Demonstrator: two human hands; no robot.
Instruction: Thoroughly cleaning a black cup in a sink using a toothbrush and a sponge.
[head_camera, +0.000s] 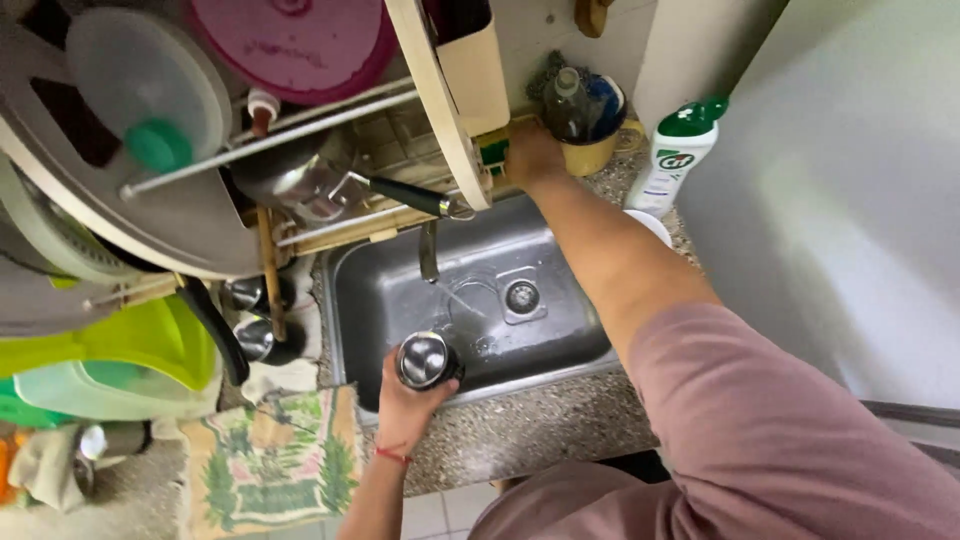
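Left hand (405, 400): clenched around a steel cup (425, 360), held over the near edge of the sink (380, 290).
Right hand (532, 155): stretched to the far surface (540, 425), placed against a yellow mug (592, 152); grip cannot be told.
Tap (429, 250): water is seen running.
Bottle (677, 158): stood just beside the mug.

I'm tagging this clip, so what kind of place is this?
Most likely a home kitchen, at the washing-up spot: a steel sink set in a speckled stone counter, a dish rack loaded with lids and pans, and a cleaner bottle beside it.
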